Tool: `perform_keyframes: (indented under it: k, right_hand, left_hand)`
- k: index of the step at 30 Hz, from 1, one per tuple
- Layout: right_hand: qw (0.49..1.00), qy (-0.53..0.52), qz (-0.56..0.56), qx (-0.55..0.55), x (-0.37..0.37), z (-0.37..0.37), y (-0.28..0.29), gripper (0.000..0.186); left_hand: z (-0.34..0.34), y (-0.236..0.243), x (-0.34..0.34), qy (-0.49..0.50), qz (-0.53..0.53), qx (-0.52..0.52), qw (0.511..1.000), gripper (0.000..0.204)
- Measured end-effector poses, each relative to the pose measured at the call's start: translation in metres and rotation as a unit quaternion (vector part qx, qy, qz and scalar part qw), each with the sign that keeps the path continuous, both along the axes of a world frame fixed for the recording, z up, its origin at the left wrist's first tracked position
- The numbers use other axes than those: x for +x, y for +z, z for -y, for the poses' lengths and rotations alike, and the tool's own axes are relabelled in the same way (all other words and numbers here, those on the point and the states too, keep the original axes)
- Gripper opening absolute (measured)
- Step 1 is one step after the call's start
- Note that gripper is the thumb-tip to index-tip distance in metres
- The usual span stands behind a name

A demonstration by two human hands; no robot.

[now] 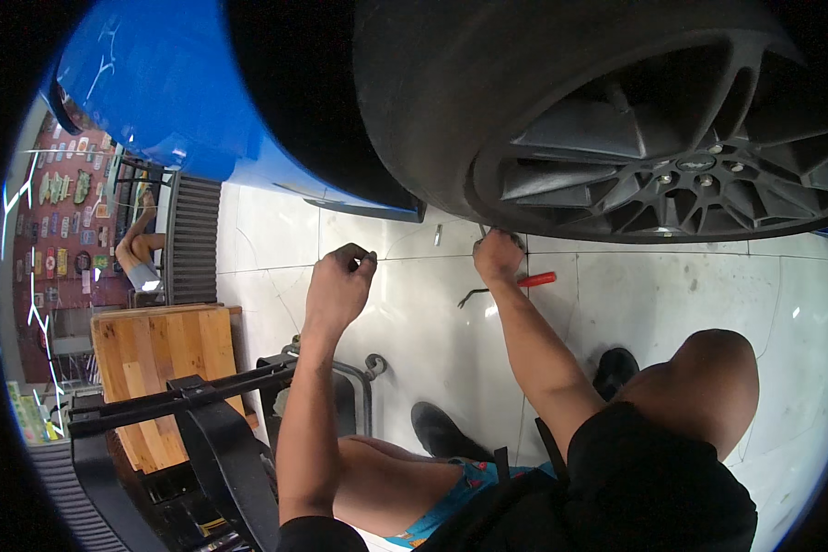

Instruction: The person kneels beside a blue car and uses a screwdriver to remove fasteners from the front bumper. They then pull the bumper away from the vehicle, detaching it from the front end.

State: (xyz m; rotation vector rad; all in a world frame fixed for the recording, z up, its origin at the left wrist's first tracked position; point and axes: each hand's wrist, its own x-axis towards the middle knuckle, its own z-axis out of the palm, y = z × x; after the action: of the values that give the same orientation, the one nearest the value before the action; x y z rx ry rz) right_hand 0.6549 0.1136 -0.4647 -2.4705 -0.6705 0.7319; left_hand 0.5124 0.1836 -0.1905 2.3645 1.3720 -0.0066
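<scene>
As head view looks down, your right hand (pixel 499 255) is at foot of tyre (pixel 423 120), fingers curled; grasp is hidden, cannot tell what it holds. Your left hand (pixel 334 287) hangs over floor (pixel 653 285), thumb near curled fingertips, cannot tell if gripping. Spoked wheel (pixel 696 164) fills upper right, blue car body (pixel 166 83) upper left. Red-handled hooked tool (pixel 536 280) lies on floor, nearer you than right hand. Small metal piece (pixel 438 235) lies between hands.

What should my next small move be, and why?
Perhaps reach the left hand toward the small silvery piece on the floor: it shows between both hands, no tool shows in the left, and the right hand is down by the tyre.
</scene>
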Motion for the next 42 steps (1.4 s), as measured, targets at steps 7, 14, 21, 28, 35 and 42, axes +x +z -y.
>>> perform_keyframes:
  k: [7,14,21,28,35,42]
  right_hand:
    - [0.980,0.158,0.119,-0.020,-0.047,0.056,0.011,0.036]
    - [0.915,0.364,0.174,-0.008,-0.044,0.104,0.001,0.020]
    - [0.970,0.134,-0.070,0.189,-0.021,0.058,0.066,0.024]
    - [0.970,0.135,-0.066,0.193,-0.015,0.037,0.116,0.023]
    - [0.853,0.213,-0.449,0.161,0.043,0.085,0.084,0.025]
    - [0.699,-0.035,-0.635,0.328,0.035,0.072,0.132,0.009]
  left_hand:
    - [-0.037,-0.035,0.016,-0.178,-0.125,-0.009,0.976,0.031]
    - [-0.080,-0.104,0.008,-0.353,-0.151,-0.049,0.922,0.032]
    - [-0.035,-0.060,0.047,-0.180,-0.157,-0.167,0.957,0.049]
    - [-0.028,-0.157,0.025,0.013,0.143,-0.164,0.976,0.044]
    - [0.003,-0.204,0.059,0.131,0.340,-0.079,0.928,0.034]
    - [0.004,-0.214,0.118,0.232,0.478,-0.185,0.826,0.043]
